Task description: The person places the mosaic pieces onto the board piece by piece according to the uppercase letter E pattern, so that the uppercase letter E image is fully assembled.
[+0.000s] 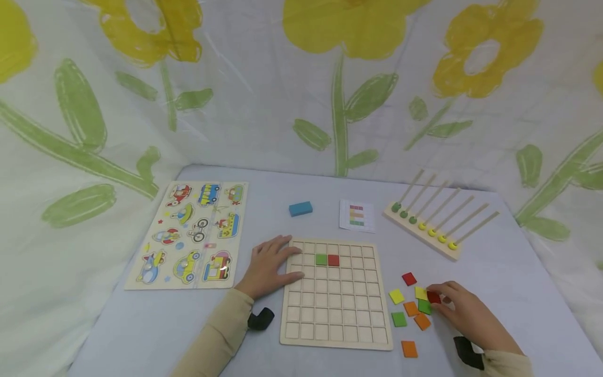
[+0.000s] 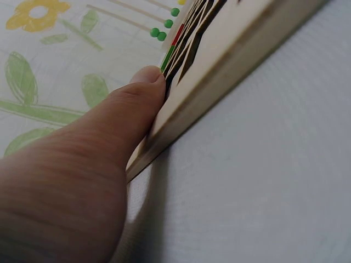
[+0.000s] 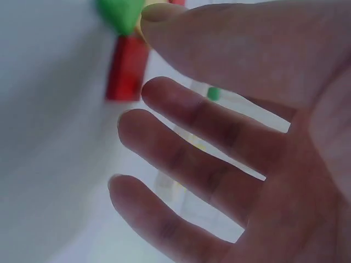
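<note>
Left hand [image 1: 270, 266] is resting spread on the grid board [image 1: 335, 301]; right hand [image 1: 472, 315] is bracketing a red tile [image 1: 434, 298], head frame lower right, grip indeterminable. Seemingly light and stiff, it is inviting an edge pinch.

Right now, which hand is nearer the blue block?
Left. The left hand is just short of the blue block, touching the board; the right hand is farther right, by loose tiles.

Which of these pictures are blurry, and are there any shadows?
Head: board fairly crisp, soft light. Left wrist: dimmer, with a soft shadow near the left hand. Right wrist: red tile and green tile plainly blurred, right hand clearer.
</note>
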Action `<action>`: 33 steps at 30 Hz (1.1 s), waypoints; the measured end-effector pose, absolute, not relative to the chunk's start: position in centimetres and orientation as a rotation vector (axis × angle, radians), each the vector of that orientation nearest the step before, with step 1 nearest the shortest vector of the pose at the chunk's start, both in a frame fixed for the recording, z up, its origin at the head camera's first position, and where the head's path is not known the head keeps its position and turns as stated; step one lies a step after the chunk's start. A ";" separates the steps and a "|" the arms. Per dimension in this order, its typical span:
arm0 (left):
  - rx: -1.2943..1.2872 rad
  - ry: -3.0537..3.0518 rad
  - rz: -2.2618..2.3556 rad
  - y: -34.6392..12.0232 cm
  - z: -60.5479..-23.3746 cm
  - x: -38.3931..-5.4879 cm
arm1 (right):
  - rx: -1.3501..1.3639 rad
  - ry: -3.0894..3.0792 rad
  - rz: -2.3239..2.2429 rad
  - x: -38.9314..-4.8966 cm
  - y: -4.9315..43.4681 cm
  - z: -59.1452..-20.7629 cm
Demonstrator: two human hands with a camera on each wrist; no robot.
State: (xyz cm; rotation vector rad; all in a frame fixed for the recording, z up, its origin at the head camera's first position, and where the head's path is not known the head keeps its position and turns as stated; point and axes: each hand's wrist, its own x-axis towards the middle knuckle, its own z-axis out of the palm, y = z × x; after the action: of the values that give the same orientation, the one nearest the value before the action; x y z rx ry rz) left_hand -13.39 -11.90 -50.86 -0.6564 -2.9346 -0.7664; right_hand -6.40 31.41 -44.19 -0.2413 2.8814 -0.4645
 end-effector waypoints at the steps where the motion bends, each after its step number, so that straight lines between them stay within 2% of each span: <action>1: -0.656 -2.935 -0.765 -11.9 -50.8 -13.4 | -0.230 2.871 -0.465 -6.3 31.6 -44.3; 15: -0.646 -2.950 -0.775 -11.8 -50.8 -13.3 | -0.180 2.924 -0.468 -6.6 32.0 -45.5; 33: -0.650 -2.948 -0.768 -11.8 -50.5 -13.2 | -0.196 2.982 -0.411 -6.8 31.6 -45.1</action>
State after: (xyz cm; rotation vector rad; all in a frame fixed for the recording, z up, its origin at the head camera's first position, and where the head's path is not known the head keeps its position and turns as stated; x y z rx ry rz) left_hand -13.21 -11.83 -50.51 -0.6499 -2.9485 -0.7683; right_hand -6.79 31.62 -45.06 -0.1963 2.9818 -0.4106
